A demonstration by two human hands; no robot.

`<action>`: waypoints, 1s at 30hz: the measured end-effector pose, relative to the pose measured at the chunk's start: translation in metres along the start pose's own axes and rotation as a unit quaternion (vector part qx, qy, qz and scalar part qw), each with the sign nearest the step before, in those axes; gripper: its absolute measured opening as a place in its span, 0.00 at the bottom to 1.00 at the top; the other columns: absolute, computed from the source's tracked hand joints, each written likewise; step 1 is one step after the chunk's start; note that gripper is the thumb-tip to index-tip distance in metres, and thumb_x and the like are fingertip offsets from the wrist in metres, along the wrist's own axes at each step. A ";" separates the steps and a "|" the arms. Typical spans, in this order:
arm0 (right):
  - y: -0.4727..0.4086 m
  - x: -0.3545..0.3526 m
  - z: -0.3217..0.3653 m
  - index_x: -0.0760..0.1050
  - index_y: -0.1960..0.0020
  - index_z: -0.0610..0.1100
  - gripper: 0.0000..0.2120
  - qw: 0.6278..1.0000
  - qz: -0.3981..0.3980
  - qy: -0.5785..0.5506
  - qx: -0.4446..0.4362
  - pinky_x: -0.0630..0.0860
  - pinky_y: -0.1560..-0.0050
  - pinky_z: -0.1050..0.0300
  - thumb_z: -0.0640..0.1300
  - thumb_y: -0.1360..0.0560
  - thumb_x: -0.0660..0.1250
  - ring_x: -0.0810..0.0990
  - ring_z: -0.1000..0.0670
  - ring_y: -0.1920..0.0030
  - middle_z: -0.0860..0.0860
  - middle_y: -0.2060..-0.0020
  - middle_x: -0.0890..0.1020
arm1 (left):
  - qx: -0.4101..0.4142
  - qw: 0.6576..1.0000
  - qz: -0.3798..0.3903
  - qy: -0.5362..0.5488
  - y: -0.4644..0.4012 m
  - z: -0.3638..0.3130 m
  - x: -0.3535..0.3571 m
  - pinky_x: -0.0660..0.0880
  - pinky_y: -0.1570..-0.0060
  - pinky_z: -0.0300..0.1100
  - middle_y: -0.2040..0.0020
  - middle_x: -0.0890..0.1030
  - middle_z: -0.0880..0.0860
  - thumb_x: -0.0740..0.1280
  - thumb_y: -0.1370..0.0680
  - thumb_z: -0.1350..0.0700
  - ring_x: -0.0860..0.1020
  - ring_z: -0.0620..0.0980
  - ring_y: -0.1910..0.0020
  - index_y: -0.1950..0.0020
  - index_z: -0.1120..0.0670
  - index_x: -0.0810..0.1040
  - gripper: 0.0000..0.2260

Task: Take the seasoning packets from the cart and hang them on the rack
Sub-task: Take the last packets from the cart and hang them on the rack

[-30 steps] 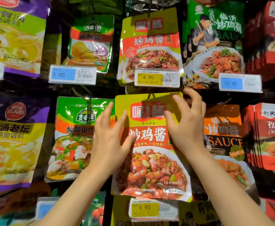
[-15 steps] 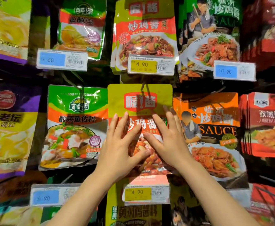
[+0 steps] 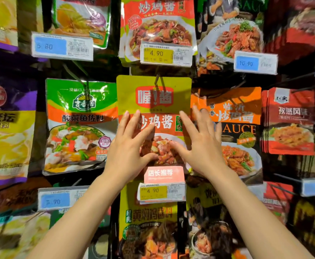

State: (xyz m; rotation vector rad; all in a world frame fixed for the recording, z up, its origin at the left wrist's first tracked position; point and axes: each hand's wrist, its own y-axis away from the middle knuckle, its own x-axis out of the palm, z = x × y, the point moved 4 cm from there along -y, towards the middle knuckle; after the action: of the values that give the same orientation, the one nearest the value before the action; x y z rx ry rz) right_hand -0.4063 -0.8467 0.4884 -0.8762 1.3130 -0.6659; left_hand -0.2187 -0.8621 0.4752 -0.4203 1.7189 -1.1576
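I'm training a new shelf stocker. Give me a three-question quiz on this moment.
1. True or false: both hands lie flat on the yellow packet.
2. The yellow tag below that packet reads: A 5.80, B 4.90, C 10.90?
3. What colour tops the packet beside the left hand?

Key: 1 true, left and right hand with fingers spread; 2 B; 3 green.

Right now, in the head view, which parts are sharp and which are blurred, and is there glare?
Head view: the yellow-green packet in the centre reads sharp; the right hand has smeared fingers, and the left hand is clearer; the edges of the picture are blurred and bent; glare streaks the green packet.
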 end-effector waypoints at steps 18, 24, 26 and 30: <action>0.002 -0.028 -0.069 0.42 0.24 0.60 0.48 0.987 0.065 -0.024 0.142 0.47 0.28 0.34 0.68 0.34 0.67 0.38 0.46 0.24 0.49 0.24 0.41 | -0.019 0.999 0.042 -0.018 -0.013 -0.002 -0.005 0.64 0.33 0.53 0.22 0.45 0.46 0.72 0.33 0.38 0.42 0.50 0.24 0.24 0.40 0.54 0.42; -0.037 -0.042 0.021 0.46 0.23 0.55 0.42 0.992 -0.047 -0.085 -0.082 0.45 0.25 0.49 0.65 0.29 0.63 0.42 0.49 0.24 0.51 0.23 0.45 | 0.000 0.998 -0.063 0.010 -0.014 0.006 -0.030 0.60 0.32 0.56 0.22 0.52 0.50 0.61 0.33 0.28 0.49 0.54 0.24 0.25 0.44 0.60 0.40; -0.058 -0.033 0.029 0.48 0.24 0.54 0.43 0.995 -0.008 -0.055 -0.079 0.46 0.25 0.45 0.68 0.31 0.62 0.39 0.47 0.24 0.49 0.23 0.43 | -0.001 0.996 -0.093 -0.006 -0.028 0.009 -0.042 0.57 0.30 0.56 0.22 0.53 0.51 0.55 0.33 0.27 0.50 0.55 0.24 0.25 0.44 0.60 0.40; -0.071 -0.012 0.031 0.56 0.25 0.52 0.39 0.994 0.026 -0.089 -0.064 0.50 0.26 0.45 0.67 0.29 0.62 0.38 0.46 0.24 0.48 0.23 0.42 | -0.027 0.997 -0.064 0.012 -0.060 0.011 -0.047 0.56 0.28 0.55 0.22 0.49 0.50 0.62 0.31 0.29 0.52 0.57 0.24 0.24 0.42 0.56 0.39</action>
State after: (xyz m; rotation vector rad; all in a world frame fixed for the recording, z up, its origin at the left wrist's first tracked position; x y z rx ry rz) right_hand -0.3734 -0.8696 0.5556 -0.9784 1.2231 -0.4563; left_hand -0.2011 -0.8637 0.5504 -0.5591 1.7688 -1.2139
